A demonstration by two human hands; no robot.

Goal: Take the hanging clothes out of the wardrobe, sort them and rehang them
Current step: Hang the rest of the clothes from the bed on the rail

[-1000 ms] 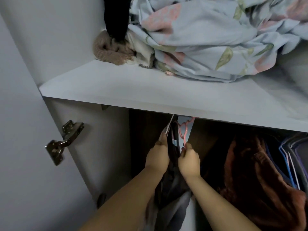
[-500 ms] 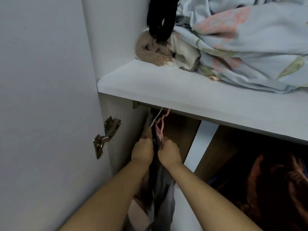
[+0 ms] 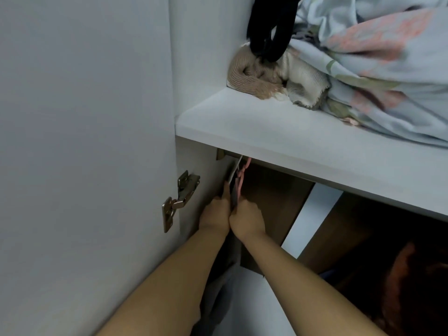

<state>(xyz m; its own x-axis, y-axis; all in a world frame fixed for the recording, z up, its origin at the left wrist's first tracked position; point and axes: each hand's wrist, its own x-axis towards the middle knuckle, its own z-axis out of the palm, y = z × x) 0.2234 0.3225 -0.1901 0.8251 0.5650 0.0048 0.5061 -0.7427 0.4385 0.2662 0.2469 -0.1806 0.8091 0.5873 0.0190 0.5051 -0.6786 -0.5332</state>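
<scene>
Under the shelf (image 3: 266, 132), the left grip (image 3: 214, 215) is pinching a white hanger (image 3: 234, 170); the right grip (image 3: 247, 220) is curling round a pink hanger (image 3: 241, 178); grey cloth (image 3: 219, 289) is hanging between them.

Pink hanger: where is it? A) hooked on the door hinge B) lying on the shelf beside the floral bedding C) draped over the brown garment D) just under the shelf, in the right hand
D: the pink hanger sticks up from the right hand, just below the shelf, beside the white hanger that the left hand holds.
</scene>
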